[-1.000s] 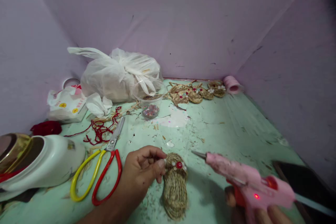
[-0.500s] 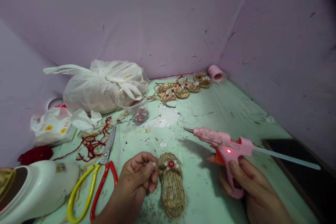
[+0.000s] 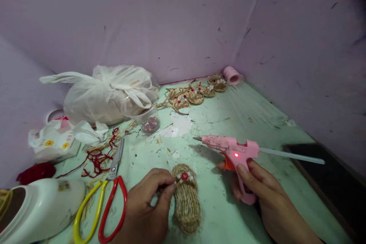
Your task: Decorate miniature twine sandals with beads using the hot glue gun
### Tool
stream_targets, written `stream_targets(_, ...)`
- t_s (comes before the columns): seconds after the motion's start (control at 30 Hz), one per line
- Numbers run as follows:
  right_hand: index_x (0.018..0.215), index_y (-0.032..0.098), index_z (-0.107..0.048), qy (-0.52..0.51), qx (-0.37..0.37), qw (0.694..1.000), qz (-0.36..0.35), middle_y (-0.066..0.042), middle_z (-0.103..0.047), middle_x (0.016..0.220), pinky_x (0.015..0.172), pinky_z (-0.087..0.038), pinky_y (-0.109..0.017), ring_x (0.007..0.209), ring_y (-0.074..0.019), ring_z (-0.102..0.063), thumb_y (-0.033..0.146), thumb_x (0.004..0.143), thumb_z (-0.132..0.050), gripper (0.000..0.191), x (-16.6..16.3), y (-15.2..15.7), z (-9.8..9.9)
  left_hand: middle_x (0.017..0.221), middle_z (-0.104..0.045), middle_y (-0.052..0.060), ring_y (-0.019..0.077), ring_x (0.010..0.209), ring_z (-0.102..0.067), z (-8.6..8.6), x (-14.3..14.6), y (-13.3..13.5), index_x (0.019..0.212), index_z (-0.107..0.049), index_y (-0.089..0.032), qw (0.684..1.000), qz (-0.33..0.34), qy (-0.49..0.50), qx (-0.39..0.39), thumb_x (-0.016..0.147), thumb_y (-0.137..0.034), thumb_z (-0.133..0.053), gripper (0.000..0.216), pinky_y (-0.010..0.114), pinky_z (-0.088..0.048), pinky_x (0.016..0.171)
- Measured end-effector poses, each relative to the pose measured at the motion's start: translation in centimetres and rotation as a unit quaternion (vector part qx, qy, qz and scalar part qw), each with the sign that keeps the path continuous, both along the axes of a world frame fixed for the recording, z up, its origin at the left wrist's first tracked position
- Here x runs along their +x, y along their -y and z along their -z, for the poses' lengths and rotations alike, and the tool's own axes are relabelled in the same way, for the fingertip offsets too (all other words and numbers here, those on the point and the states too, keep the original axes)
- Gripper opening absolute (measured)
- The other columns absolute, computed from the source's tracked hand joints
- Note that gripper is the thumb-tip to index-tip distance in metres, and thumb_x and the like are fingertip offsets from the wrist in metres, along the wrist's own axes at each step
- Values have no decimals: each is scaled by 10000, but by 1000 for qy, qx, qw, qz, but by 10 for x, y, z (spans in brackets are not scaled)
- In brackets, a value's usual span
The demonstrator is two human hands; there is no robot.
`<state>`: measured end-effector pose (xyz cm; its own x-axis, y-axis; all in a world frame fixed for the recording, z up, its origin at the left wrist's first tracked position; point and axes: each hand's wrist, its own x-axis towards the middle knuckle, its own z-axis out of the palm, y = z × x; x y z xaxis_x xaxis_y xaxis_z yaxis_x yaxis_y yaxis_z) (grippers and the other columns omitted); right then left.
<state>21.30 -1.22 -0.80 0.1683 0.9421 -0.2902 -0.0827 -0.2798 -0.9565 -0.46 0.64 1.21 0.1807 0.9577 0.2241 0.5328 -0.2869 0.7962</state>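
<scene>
A small woven straw slipper (image 3: 186, 201) lies on the green table (image 3: 243, 122) near the front, with a red bead and white beads on its strap. My left hand (image 3: 148, 202) pinches at the strap's left end, fingers closed on something too small to make out. My right hand (image 3: 257, 190) grips a pink hot glue gun (image 3: 231, 150) to the right of the slipper. The gun's red light is on, its nozzle points left above the table, and a clear glue stick juts from its back.
Red and yellow scissors (image 3: 105, 198) lie left of my left hand, beside a tipped white jar (image 3: 42, 206). Red yarn (image 3: 98, 156), a white plastic bag (image 3: 105, 93), a cup of beads (image 3: 150, 122), several finished straw slippers (image 3: 194, 93) and a pink spool (image 3: 232, 75) sit behind. A dark slab (image 3: 328, 183) lies right.
The glue gun has swung left and lower, its nozzle now closer to the slipper. My left hand has shifted back onto the strap's left end.
</scene>
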Motion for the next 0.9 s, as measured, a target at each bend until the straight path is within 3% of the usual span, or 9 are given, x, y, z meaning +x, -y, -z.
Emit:
stream_targets(0.1, 773, 206, -574, 1, -2, 1000, -10, 22, -493, 481, 453, -310, -245, 473, -126, -373, 508, 787, -481, 316, 1, 0, 0, 741, -624, -8, 88, 681, -600, -3, 0, -2, 769, -560, -198, 990, 44, -80, 110, 750, -63, -516, 144, 153, -473, 623)
stream_targets(0.43, 825, 198, -551, -33, 6, 999, -22, 30, -501, 513, 449, -302, -233, 470, -112, -389, 464, 813, -477, 276, 1, 0, -3, 824, -634, 21, 102, 722, -614, 9, -1, 2, 865, -580, -193, 971, 70, -148, 175, 749, -69, -511, 183, 159, -487, 636)
stream_targets(0.6, 747, 202, -521, -34, 13, 999, -15, 32, -502, 505, 455, -300, -234, 469, -109, -399, 446, 822, -475, 259, -1, 0, -2, 805, -639, 24, 111, 697, -614, 8, 3, -1, 845, -572, -197, 971, 54, -155, 172, 753, -72, -507, 168, 169, -482, 625)
stream_targets(0.9, 871, 183, -564, -38, 17, 999, -15, 30, -485, 497, 428, -293, -235, 454, -114, -393, 476, 796, -486, 312, 0, -1, -4, 722, -633, 15, 124, 663, -604, 4, 4, -5, 729, -582, -195, 989, 47, -119, 80, 748, -104, -538, 103, 182, -470, 593)
